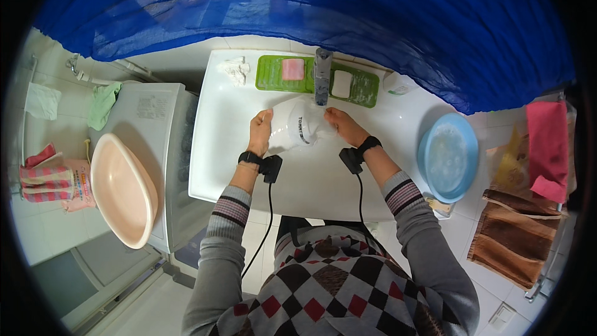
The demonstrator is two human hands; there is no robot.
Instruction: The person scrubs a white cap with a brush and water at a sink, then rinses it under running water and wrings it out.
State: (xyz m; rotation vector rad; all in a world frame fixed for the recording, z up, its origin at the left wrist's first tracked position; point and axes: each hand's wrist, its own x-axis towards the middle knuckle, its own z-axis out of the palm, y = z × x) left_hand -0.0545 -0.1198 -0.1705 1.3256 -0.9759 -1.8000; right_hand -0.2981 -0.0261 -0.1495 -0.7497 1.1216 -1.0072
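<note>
Over the white washbasin (298,186), both hands hold a thin, shiny, translucent white bag-like item (284,126) that bears dark lettering. My left hand (260,131) grips its left edge, thumb up. My right hand (346,127) pinches the opposite edge just below the metal faucet (322,77). Whether water runs from the spout I cannot tell. Behind the faucet lies a green ridged soap tray (273,81) with a pink soap bar (293,69) and a white soap bar (342,84). Black straps with small cabled devices circle both wrists.
A crumpled white cloth (236,70) lies at the basin's back left. On the right stands a blue tub (423,158) of sudsy water. A peach basin (125,191) rests on the washing machine (170,158). Blue fabric (298,4) hangs across the top; towels (517,238) hang right.
</note>
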